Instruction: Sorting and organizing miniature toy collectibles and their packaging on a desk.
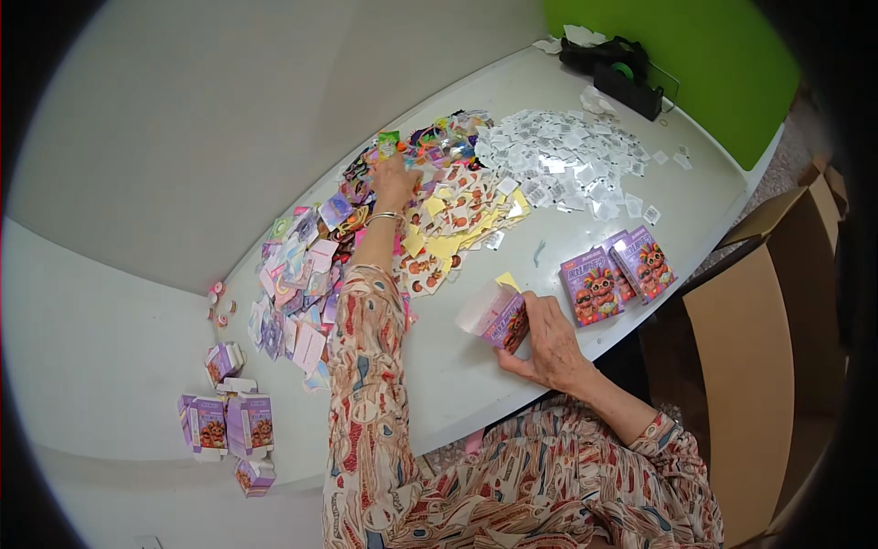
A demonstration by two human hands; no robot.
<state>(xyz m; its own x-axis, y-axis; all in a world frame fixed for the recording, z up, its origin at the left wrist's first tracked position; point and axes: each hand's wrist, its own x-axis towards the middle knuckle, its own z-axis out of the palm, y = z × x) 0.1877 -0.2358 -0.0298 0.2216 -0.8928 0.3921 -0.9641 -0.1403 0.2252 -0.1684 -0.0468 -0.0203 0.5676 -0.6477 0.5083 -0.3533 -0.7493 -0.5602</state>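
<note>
My right hand (551,349) grips a small purple carton (508,326) near the table's front edge. The carton's top is open, its pale flap raised, and a bit of yellow paper (507,281) shows behind it. Farther off, my left hand (393,186) reaches into a heap of small colourful packets (448,137). A green packet (389,142) lies right by its fingertips. The fingertips blend into the heap, so their grip is unclear. Beside that hand are sticker sheets with orange figures (465,203) and yellow slips (444,247).
Filled-looking purple boxes (593,289) stand right of my right hand. White printed paper squares (558,156) spread behind. Pastel cards (297,284) pile at left, with more purple cartons (249,425) at the near left. A black tape dispenser (629,91) stands far right; a cardboard box (741,366) is beside the table.
</note>
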